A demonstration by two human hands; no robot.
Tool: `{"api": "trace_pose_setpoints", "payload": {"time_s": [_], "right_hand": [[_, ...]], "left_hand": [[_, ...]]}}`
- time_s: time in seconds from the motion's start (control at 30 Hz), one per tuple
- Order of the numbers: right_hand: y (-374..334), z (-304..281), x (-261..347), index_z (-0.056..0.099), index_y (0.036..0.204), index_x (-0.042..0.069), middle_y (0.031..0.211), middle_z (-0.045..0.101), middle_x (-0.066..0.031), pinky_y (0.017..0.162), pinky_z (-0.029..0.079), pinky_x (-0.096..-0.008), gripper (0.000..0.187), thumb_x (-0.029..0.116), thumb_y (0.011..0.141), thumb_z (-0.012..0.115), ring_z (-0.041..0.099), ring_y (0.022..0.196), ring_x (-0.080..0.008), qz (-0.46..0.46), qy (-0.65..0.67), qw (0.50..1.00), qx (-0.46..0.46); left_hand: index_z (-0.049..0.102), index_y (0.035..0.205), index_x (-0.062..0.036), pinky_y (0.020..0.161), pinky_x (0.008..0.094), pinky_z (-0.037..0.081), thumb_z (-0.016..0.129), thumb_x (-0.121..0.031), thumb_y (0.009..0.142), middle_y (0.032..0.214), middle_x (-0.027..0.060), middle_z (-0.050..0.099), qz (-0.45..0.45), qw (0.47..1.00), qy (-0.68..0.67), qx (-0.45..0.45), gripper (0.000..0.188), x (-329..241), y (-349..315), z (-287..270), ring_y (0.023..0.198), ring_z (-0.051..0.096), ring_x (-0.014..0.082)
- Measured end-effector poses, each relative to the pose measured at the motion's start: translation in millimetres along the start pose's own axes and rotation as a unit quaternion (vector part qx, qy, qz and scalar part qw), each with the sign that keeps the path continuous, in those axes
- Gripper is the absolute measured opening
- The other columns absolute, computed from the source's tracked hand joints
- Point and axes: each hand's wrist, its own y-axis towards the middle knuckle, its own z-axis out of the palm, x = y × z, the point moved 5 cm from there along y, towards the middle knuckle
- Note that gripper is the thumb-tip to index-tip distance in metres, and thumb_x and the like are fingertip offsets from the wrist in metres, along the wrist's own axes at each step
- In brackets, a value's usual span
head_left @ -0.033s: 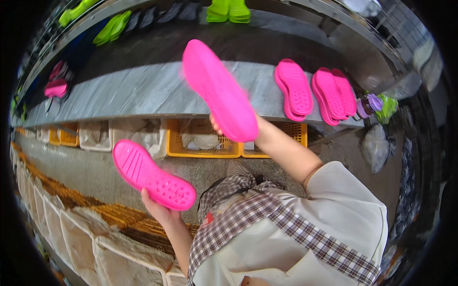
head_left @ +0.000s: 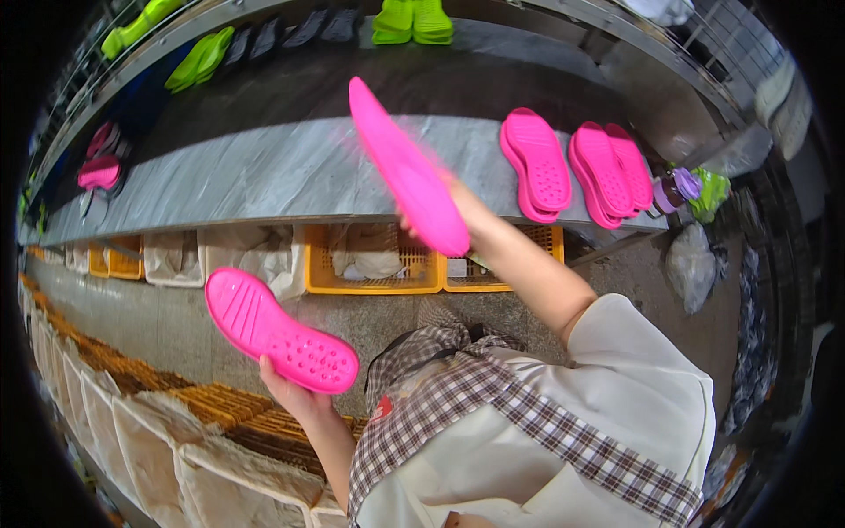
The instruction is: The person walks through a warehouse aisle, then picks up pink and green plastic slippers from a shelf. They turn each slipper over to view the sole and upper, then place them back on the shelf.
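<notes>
A bright pink shoe sole [head_left: 283,334] lies tilted in my left hand [head_left: 289,385], its grooved and dimpled face turned up. My left fingers grip its lower edge. Out in front, my right hand [head_left: 461,204] holds a second pink sole [head_left: 407,172] around its middle, the sole seen partly edge-on and a little blurred. Fingertips show on its left side; the palm is hidden. To the right on the grey bench [head_left: 264,167] rest several more pink soles, including a stacked pair [head_left: 537,165] and a group beside it [head_left: 609,174].
Lime green soles [head_left: 412,21] and dark soles [head_left: 305,28] line the bench's far side. A purple-lidded bottle [head_left: 676,190] stands at its right end. Yellow crates [head_left: 374,286] sit beneath the bench. White-lined baskets [head_left: 145,440] stand at lower left.
The sole in my right hand has turned from showing its broad face to nearly edge-on. My left hand and its sole have shifted only slightly.
</notes>
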Motion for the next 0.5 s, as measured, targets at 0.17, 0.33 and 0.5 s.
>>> {"api": "trace_pose_setpoints", "payload": {"time_s": [0.17,0.33,0.5], "right_hand": [[-7.5,-105.4,46.1,0.053,0.105,-0.005,0.089,0.062,-0.0270,0.075,0.048,-0.0485,0.030,0.020,0.092,0.043,0.060,0.085,-0.0415,-0.098,-0.617,0.728,-0.281],[-2.8,-158.7,33.1,0.053,0.104,-0.005,0.088,0.061,-0.0297,0.076,0.046,-0.0529,0.036,0.022,0.095,0.031,0.060,0.084,-0.0450,-0.063,-0.741,0.595,-0.305],[14.6,-194.4,14.8,0.057,0.096,-0.006,0.087,0.062,-0.0280,0.076,0.047,-0.0504,0.022,0.002,0.084,0.040,0.060,0.086,-0.0421,-0.059,-0.789,0.535,-0.296]], "left_hand": [[0.039,0.127,0.0014,0.080,0.0425,0.054,0.044,-0.031,0.090,0.109,0.0183,0.056,0.013,0.999,0.035,-0.017,0.050,-4.8,0.8,-4.2,0.098,0.060,0.0292],[0.043,0.120,-0.0001,0.082,0.0427,0.052,0.040,-0.031,0.093,0.109,0.0160,0.055,-0.008,0.998,0.067,-0.019,0.041,-14.9,10.0,-11.6,0.100,0.058,0.0264],[0.042,0.123,0.0025,0.083,0.0352,0.050,0.038,-0.011,0.091,0.108,0.0125,0.056,0.051,0.998,0.012,0.022,0.035,-51.9,19.3,-39.4,0.095,0.059,0.0214]]}}
